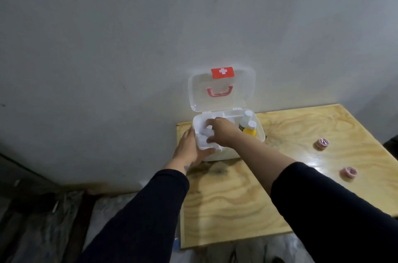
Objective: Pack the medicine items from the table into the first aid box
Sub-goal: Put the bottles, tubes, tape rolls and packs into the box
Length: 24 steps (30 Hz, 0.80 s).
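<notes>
Dark sleeves (137,215) fill the lower frame, both arms reaching up toward the box (259,131), which sits on the far left part of the tabletop (232,202), against the wall (129,47). Its clear lid (245,88) stands open, leaning back on the wall, with a red cross label (222,72) at the top edge and a red handle (219,92) showing through.

Left hand (189,146) grips the box's near left corner, thumb curled over the rim and palm against the outer side. Right hand (221,131) reaches down inside the left half of the box, fingers curled onto something white (206,133); what it is and whether the fingers close round it cannot be told, as it blurs into the white interior.

At the right end of the box stand two bottles close together: a yellow bottle (250,131) with a white cap, and behind it a white-capped bottle (246,117) with a dark label.

Well apart from the box, on the right side of the tabletop, lie two small pink rolls, one farther (321,143) and one nearer (349,172).

Below the tabletop's left edge lies crumpled pale sheeting (71,219) on the floor.
</notes>
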{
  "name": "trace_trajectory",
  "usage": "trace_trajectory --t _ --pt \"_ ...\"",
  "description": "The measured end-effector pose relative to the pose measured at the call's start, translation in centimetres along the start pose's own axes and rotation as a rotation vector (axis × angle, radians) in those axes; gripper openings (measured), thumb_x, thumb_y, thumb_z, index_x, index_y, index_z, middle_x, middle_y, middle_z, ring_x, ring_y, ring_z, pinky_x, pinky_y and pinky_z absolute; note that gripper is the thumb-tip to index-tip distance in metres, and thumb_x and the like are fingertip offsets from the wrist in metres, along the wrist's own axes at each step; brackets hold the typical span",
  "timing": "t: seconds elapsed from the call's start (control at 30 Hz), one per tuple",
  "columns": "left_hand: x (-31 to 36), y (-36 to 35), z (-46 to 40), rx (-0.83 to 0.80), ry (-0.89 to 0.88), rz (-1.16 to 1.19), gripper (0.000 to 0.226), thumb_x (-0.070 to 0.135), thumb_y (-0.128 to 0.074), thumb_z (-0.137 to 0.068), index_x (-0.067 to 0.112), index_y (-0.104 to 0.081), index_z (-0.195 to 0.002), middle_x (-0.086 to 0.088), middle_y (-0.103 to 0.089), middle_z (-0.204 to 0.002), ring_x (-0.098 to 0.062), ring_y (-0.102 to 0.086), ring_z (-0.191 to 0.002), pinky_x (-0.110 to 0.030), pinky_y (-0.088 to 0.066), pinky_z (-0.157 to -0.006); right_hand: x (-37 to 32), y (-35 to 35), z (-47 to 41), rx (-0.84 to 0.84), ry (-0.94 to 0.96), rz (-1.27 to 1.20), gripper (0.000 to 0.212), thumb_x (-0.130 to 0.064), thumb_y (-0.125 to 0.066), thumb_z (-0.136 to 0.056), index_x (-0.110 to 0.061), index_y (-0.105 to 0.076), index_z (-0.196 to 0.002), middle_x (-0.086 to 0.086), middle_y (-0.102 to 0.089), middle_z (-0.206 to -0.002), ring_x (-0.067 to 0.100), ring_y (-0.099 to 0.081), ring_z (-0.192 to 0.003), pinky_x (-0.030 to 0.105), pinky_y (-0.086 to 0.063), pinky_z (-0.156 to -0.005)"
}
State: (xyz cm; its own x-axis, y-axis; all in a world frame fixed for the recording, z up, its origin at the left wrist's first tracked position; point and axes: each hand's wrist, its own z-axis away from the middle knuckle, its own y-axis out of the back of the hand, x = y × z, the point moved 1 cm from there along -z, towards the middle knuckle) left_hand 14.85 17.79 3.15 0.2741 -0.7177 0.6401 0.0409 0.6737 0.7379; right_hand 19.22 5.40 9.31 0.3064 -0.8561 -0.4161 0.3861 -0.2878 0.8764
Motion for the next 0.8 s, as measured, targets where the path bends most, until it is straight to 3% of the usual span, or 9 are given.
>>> trace_trajectory --t 0.17,0.27,0.47,0.57,0.67,0.8 --pt "0.9 0.9 1.1 0.007 -0.06 -0.018 0.083 0.056 -0.072 -0.059 0.031 -0.042 -0.131 0.008 -0.053 -0.128 -0.018 -0.057 -0.111 -0.041 -0.054 -0.087 0.3 0.3 -0.3 0.221 -0.107 -0.037 0.034 -0.01 -0.052 -0.09 -0.023 -0.054 -0.122 0.011 -0.055 -0.123 0.029 -0.059 -0.102 0.032 -0.044 -0.075" --pt "1.3 1.0 1.2 -0.016 -0.037 -0.054 0.077 0.045 -0.075 -0.076 0.02 -0.036 -0.138 0.004 -0.045 -0.14 -0.022 -0.052 -0.12 -0.036 -0.048 -0.09 0.4 0.3 -0.6 0.325 -0.222 -0.015 0.032 -0.004 -0.051 -0.089 -0.018 -0.054 -0.117 0.011 -0.051 -0.121 0.03 -0.06 -0.095 0.034 -0.045 -0.071" --pt "1.0 1.0 0.7 -0.049 -0.039 -0.169 0.095 0.053 -0.07 -0.08 0.012 -0.022 -0.151 -0.001 -0.029 -0.157 -0.025 -0.037 -0.139 -0.041 -0.042 -0.107 -0.1 -1.3 -0.8 0.248 -0.271 0.088 0.03 -0.007 -0.049 -0.09 -0.007 -0.058 -0.118 0.013 -0.045 -0.128 0.032 -0.057 -0.105 0.039 -0.05 -0.09" --pt "1.1 1.2 0.7 -0.043 -0.044 -0.197 0.094 0.054 -0.07 -0.08 0.014 -0.023 -0.151 0.0 -0.031 -0.156 -0.024 -0.04 -0.137 -0.041 -0.045 -0.104 0.0 -1.2 -0.5 0.261 -0.232 0.193 0.031 -0.008 -0.046 -0.088 -0.008 -0.06 -0.116 0.013 -0.05 -0.122 0.03 -0.048 -0.111 0.037 -0.045 -0.095" --pt "1.8 1.8 0.8 -0.088 -0.046 -0.274 0.093 0.052 -0.066 -0.084 0.011 -0.018 -0.152 -0.001 -0.026 -0.158 -0.024 -0.037 -0.14 -0.037 -0.044 -0.101 0.5 -0.1 -0.2 0.275 -0.219 0.139 0.038 -0.007 -0.046 -0.089 -0.014 -0.057 -0.125 0.012 -0.05 -0.127 0.03 -0.044 -0.119 0.039 -0.043 -0.099" --pt "4.2 3.6 0.8 -0.093 -0.111 -0.473 0.073 0.053 -0.059 -0.088 0.014 -0.034 -0.144 0.0 -0.039 -0.15 -0.022 -0.043 -0.134 -0.035 -0.045 -0.093 1.8 1.9 1.0 0.292 -0.206 0.069 0.037 -0.015 -0.051 -0.09 -0.022 -0.057 -0.126 0.006 -0.05 -0.13 0.027 -0.042 -0.125 0.039 -0.044 -0.093"
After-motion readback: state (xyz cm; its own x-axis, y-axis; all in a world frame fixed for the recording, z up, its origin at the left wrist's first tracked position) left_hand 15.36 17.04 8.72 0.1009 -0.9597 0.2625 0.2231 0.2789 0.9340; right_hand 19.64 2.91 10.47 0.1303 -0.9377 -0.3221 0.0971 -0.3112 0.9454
